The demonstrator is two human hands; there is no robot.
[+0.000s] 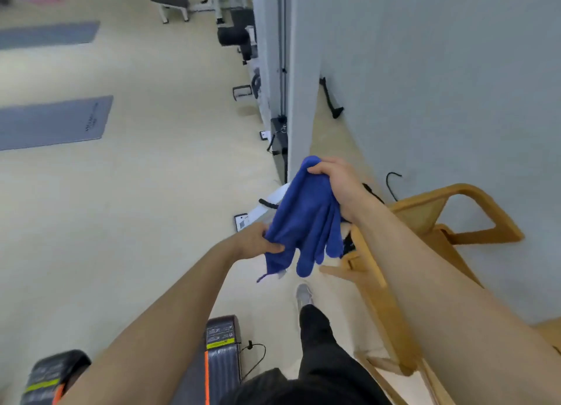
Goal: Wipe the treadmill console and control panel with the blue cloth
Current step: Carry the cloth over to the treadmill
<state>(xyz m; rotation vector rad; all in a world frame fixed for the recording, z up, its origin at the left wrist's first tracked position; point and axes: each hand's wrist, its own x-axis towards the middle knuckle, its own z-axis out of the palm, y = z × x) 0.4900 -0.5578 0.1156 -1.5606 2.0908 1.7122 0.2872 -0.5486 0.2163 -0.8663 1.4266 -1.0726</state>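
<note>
Both hands closed on cloth (306,216): right hand (337,183) fingers bunching its top, left hand (258,242) fingers pinching its lower edge.

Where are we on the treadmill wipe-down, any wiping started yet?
Done: the blue cloth is picked up. In hand: the right hand grips its top and the left hand its lower edge, held in mid-air beside the wooden chair. Left: all the wiping; no console or control panel is in view, only what looks like a treadmill end on the floor.
</note>
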